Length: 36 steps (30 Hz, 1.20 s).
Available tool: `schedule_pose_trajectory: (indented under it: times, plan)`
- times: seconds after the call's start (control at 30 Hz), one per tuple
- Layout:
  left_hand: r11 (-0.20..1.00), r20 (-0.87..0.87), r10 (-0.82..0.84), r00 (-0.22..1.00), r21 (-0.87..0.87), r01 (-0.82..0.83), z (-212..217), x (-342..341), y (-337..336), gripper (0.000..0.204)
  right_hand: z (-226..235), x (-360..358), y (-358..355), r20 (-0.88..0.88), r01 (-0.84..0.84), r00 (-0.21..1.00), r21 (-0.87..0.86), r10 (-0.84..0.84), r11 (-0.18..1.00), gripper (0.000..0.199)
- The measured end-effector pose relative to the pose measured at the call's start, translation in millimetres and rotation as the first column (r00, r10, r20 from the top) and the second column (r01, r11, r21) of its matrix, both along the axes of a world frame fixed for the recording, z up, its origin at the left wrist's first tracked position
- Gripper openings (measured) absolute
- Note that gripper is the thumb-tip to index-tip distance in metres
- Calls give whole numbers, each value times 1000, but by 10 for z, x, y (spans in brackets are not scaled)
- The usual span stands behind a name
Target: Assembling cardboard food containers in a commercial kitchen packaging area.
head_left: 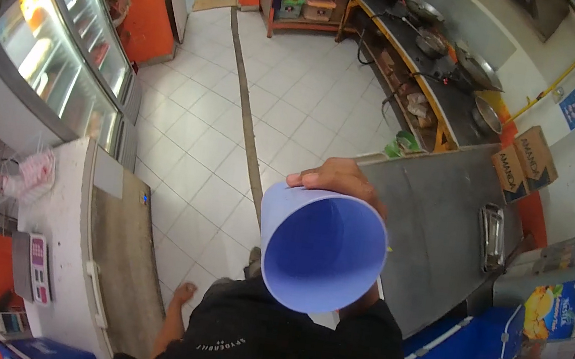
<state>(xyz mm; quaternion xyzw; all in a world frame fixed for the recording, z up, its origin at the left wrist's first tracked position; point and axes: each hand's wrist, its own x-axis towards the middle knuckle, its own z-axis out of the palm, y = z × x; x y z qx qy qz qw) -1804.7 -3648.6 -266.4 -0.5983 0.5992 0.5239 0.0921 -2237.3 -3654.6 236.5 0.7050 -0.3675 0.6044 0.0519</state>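
A plain lavender-blue plastic cup [273, 232] is close up in the middle of the head view, its round mouth tipped toward me. Nothing shows inside it. My right hand [346, 178] wraps round its far side; the fingers lie over the top of the wall, and the cup hides the palm. Down at my left side hangs my left hand [185, 291], small in view, with its fingers loosely bent and apart. It holds nothing that I can see.
A grey-topped table [436, 222] with a metal tray [492, 237] stands at right. A white chest freezer [115, 229] with a pink-keyed scale [34, 269] is left. Beyond are glass-door fridges [55, 51], a counter with pans [431, 45], and a floor strip [244, 96].
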Motion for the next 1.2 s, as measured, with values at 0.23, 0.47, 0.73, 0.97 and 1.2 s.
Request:
schedule_pose_trajectory:
  times: [0.23,0.47,0.73,0.97,1.2]
  plan:
    - [899,145,326,934,257,-354,94,118,-520,29,106,-74,-2174,225,-143,954,-234,197,962,27]
    - [906,113,319,941,255,-338,-252,-164,-2615,28,90,-270,-4047,123,-144,973,-341,196,929,31]
    - [939,252,-51,966,-318,132,190,-542,-6288,27,252,-693,-5896,-59,-218,975,-54,215,974,50]
    - [580,-608,273,745,-514,-632,1463,-1152,-8326,29,-261,-812,-7392,275,-328,926,241,260,913,103]
    - [592,32,726,687,-536,-602,565,-1383,-7245,53,-858,-874,-9742,227,-546,835,240,501,802,105]
